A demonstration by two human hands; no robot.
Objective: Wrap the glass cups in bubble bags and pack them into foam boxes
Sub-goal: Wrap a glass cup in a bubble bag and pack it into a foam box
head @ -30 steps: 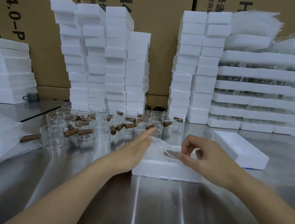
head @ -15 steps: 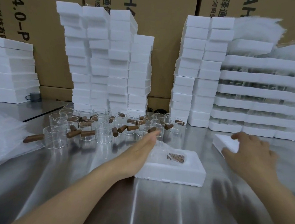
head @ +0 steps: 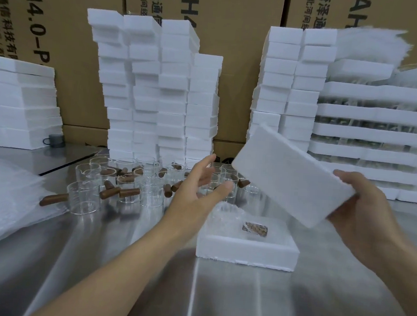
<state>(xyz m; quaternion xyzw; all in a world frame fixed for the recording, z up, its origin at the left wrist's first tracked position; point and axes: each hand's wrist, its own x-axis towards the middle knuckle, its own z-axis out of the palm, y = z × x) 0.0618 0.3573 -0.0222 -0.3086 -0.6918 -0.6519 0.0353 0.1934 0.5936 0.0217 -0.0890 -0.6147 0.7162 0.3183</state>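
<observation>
- Cardboard cartons with printed lettering form the back wall behind the work area.
- A metal table carries all items listed below.
- Foam box stacks stand in tall columns at the rear of the table, left and right of centre. Wider foam trays are stacked at the far right.
- A pile of bubble bags lies flat at the left edge of the table.
- Unwrapped glass cups with brown handles stand in a cluster in front of the left-centre stacks, to the left of the left hand and behind it.
- The foam lid is held tilted in the air, its left end high and its right end low, above the rear right part of the foam box.
- The foam box rests uncovered on the table between the two forearms.
- The right hand grips the right end of the foam lid, thumb on the upper edge, fingers underneath.
- The left hand is open, fingers spread, holding nothing. It hovers above the left end of the foam box, fingertips just beside the left end of the lid.
- The wrapped cup lies in the recess of the foam box; its brown handle shows through the bubble film.
- A grey mug sits at the far left rear.
</observation>
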